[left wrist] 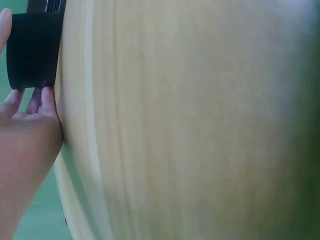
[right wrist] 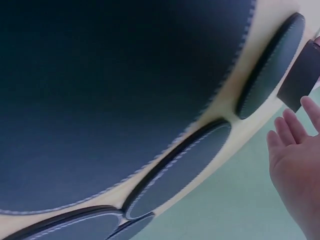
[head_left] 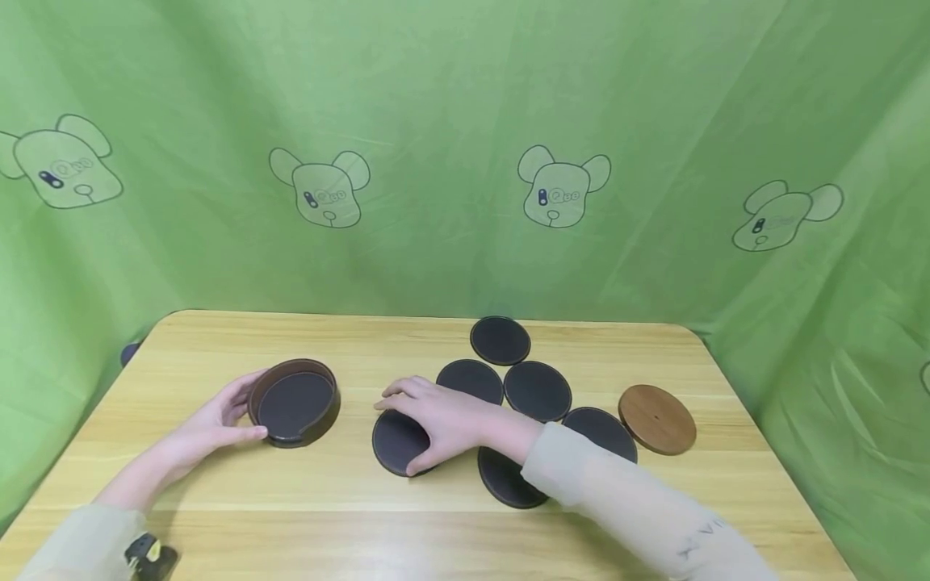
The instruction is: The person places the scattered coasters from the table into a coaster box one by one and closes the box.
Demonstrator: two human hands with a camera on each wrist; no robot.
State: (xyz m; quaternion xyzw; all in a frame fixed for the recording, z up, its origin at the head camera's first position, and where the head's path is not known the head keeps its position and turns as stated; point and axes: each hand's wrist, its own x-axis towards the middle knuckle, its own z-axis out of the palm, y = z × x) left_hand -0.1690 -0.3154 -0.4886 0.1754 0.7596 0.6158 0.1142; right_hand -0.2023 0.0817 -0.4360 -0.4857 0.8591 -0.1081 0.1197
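My left hand [head_left: 211, 432] grips a round dark brown coaster holder [head_left: 330, 411] by its left side, thumb at the near rim and fingers behind. Inside the holder lies a black disc [head_left: 296, 403]; whether it is a coaster or the lining I cannot tell. The left wrist view shows the holder's dark outer wall [left wrist: 34, 50] between thumb and fingers. Over a black round coaster [head_left: 395, 444] in mid-table spreads my right hand [head_left: 450, 415], thumb close to its near edge. In the right wrist view the right hand's fingers [right wrist: 295, 127] appear apart from the coasters.
Several more black stitched coasters lie flat around the right arm, among them a far one [head_left: 500, 340] and one [head_left: 538, 390] in the middle. A brown wooden disc [head_left: 657, 420] lies at the right. Green curtain [head_left: 450, 242] hangs behind the wooden table [head_left: 291, 524].
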